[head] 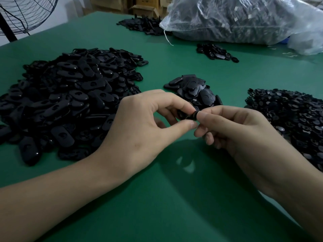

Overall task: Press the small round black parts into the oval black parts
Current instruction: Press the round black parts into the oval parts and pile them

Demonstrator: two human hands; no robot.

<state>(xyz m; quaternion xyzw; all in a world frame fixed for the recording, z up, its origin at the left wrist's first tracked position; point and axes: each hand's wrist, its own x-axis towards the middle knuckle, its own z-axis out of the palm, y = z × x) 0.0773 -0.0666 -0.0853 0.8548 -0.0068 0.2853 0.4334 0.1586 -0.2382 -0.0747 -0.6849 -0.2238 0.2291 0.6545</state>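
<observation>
Just before the small heap of black oval plastic parts (190, 88), fingers of the left hand (139, 126) pinch one oval piece (182, 116); fingers of the right hand (244, 130) pinch a small round black part (195, 114) against it.

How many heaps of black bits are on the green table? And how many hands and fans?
Heaps of black parts: 5
Hands, left hand and right hand: 2
Fan: 1
Total: 8

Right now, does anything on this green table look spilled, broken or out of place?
Nothing looks broken, but a loose heap of black plastic parts lies by the mouth of the clear plastic sack at the green table's far side, as if spilled.
</observation>
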